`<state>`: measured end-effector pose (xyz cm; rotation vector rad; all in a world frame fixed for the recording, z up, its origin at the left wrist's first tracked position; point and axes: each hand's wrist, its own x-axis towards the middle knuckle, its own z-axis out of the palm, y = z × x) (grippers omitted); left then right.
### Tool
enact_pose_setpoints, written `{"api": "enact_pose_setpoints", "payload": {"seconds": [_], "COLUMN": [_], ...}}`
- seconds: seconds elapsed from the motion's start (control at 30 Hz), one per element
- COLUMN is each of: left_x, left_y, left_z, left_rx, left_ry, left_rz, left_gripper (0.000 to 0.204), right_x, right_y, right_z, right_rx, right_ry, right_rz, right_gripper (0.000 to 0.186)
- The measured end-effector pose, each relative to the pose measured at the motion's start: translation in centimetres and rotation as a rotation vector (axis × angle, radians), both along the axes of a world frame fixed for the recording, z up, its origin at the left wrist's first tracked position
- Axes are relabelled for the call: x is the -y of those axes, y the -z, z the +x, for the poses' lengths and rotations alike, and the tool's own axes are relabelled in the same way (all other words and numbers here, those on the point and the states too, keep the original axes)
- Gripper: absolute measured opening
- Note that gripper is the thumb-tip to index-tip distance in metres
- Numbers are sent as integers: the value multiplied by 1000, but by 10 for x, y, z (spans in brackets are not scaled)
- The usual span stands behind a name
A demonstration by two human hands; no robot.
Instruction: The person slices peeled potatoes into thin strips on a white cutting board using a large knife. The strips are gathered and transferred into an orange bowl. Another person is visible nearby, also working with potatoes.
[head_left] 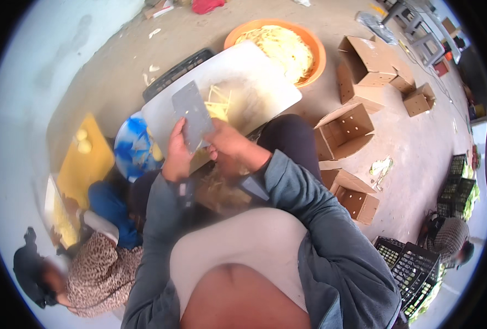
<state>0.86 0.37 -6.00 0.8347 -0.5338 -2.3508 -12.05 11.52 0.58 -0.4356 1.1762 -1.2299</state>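
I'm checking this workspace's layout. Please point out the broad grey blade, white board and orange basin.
Broad grey blade (190, 105), head view: its flat face.
White board (276, 92), head view: bare surface toward its right end.
Orange basin (320, 55), head view: right side of its rim.

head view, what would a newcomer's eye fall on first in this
Probably the orange bowl heaped with pale yellow strips, just past the far right end of the white board. Next, perhaps, the broad grey blade over the board's left half, with the left grip and right grip at its lower part.
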Motion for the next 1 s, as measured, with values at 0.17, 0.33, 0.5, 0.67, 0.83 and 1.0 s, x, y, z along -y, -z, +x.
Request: {"api": "enact_pose_setpoints", "payload": {"seconds": [0.17,0.33,0.5,0.67,0.83,1.0], "left_x": [8,5,32,31,26,30], "left_y": [15,-8,30,47,61,100], "left_z": [0,-9,12,5,-14,-12], "left_rx": [7,97,-222,167,698,733], "left_ry": [104,-38,-11,-178,-255,-225], "left_rz": [66,138,263,173,-176,-458], "left_gripper": [38,37,19,13,22,29], "right_x": [-5,-1,3,1,0,-2], "right_y": [1,-2,-1,-6,5,5], "right_z": [-2,-4,-7,-18,-30,-28], "right_rx": [38,44,39,-39,-3,16], "right_ry": [56,0,68,130,198,158], "right_rz": [8,-6,-33,-17,-40,-31], "right_gripper": [27,26,25,27,24,24]}}
